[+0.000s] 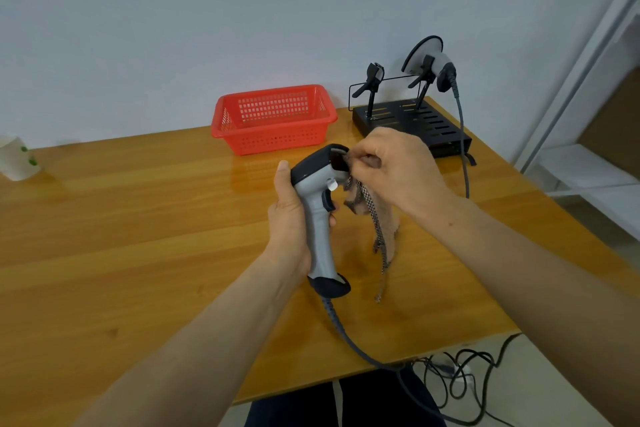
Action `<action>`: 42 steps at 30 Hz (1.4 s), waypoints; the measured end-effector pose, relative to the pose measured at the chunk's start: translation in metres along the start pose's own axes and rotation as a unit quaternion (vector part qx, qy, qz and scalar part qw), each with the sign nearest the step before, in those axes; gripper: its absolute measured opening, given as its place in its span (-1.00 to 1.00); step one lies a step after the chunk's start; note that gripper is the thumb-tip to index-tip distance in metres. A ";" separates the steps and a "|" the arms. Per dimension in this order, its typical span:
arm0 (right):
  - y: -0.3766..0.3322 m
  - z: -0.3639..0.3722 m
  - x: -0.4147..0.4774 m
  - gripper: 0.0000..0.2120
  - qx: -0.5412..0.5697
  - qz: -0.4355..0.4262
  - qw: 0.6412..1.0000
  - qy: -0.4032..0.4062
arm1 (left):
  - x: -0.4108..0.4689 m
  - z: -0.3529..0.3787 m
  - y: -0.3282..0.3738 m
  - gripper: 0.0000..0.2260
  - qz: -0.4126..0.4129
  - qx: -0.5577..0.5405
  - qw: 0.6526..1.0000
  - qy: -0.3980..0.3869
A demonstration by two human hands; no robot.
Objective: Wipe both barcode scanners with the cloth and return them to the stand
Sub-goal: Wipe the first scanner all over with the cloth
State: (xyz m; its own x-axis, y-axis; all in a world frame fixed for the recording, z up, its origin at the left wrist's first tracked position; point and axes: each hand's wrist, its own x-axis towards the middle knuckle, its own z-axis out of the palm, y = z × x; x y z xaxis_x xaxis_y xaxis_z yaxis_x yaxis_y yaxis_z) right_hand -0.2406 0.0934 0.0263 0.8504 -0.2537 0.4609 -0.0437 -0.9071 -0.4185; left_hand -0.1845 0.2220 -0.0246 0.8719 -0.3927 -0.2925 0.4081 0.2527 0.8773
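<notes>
My left hand [289,218] grips the handle of a grey and black barcode scanner [320,215], held upright above the wooden table [138,218]. My right hand [398,166] pinches a checked cloth [372,215] against the scanner's window at the head. The rest of the cloth hangs down towards the table. A second scanner [436,62] sits in the right holder of the black stand [412,121] at the back right. The stand's left holder [372,80] is empty.
A red plastic basket [273,118] stands at the back, left of the stand. A white paper cup [17,159] is at the far left edge. The held scanner's cable [349,333] runs off the table's front edge to tangled cables on the floor.
</notes>
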 end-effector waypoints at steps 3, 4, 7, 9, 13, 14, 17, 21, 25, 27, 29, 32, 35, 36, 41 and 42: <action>-0.007 0.003 -0.002 -0.92 0.140 -0.018 0.988 0.069 | 0.000 0.003 0.001 -0.41 0.003 -0.003 1.000 -0.003; -0.008 0.004 -0.002 -0.94 0.183 -0.030 0.980 0.068 | 0.000 0.003 0.001 -0.40 0.002 0.000 1.000 0.002; -0.005 0.004 -0.004 -0.92 0.222 -0.066 0.973 0.014 | 0.002 -0.001 -0.001 -0.39 0.001 0.012 1.000 0.013; 0.001 0.002 -0.004 -0.92 0.182 -0.110 0.977 -0.025 | 0.003 -0.003 -0.001 -0.39 -0.001 0.020 1.000 0.012; 0.015 -0.003 0.000 -0.91 0.014 -0.163 0.985 -0.062 | 0.002 -0.005 -0.002 -0.39 -0.004 0.009 1.000 -0.004; 0.013 -0.003 0.000 -0.91 0.015 -0.149 0.987 -0.052 | 0.003 -0.004 -0.001 -0.39 -0.005 0.007 1.000 -0.004; 0.001 0.000 -0.005 -0.93 0.124 -0.122 0.985 -0.013 | 0.004 -0.001 0.001 -0.37 -0.009 0.012 1.000 0.000; 0.015 0.003 -0.008 -0.89 0.031 -0.142 0.989 -0.041 | 0.002 -0.003 -0.002 -0.39 -0.021 0.001 1.000 -0.013; 0.009 -0.003 -0.007 -0.85 0.054 -0.090 0.994 0.028 | 0.002 -0.006 -0.003 -0.39 -0.040 -0.010 0.999 -0.018; -0.004 -0.002 -0.005 -0.83 0.103 -0.118 0.985 0.065 | 0.003 -0.004 -0.004 -0.39 -0.040 -0.002 0.999 -0.002; -0.011 0.002 -0.007 -0.79 0.112 -0.149 0.980 0.069 | 0.003 -0.002 -0.006 -0.38 -0.038 0.004 0.999 0.013; -0.010 0.006 -0.010 -0.76 0.079 -0.179 0.979 0.062 | 0.001 0.000 -0.004 -0.40 -0.047 -0.006 0.999 0.003; 0.003 0.000 -0.009 -0.75 0.032 -0.235 0.971 0.008 | 0.000 -0.004 -0.001 -0.41 -0.049 -0.026 0.998 -0.018; 0.006 -0.002 -0.009 -0.76 0.033 -0.231 0.972 0.001 | 0.000 -0.006 -0.001 -0.41 -0.049 -0.029 0.998 -0.019; -0.006 -0.002 -0.007 -0.82 0.091 -0.191 0.976 0.052 | 0.001 -0.003 -0.002 -0.40 -0.042 -0.010 0.999 -0.014; -0.006 0.001 -0.010 -0.81 0.068 -0.202 0.976 0.037 | 0.000 -0.002 -0.001 -0.40 -0.040 -0.014 0.999 -0.015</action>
State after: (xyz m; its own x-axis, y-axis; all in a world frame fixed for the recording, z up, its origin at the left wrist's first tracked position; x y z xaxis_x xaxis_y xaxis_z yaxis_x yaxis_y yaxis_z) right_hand -0.2477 0.1019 0.0233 0.7436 0.0873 0.6629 0.3610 -0.8869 -0.2882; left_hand -0.1844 0.2233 -0.0264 0.8278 -0.4385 -0.3500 0.4843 0.2434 0.8404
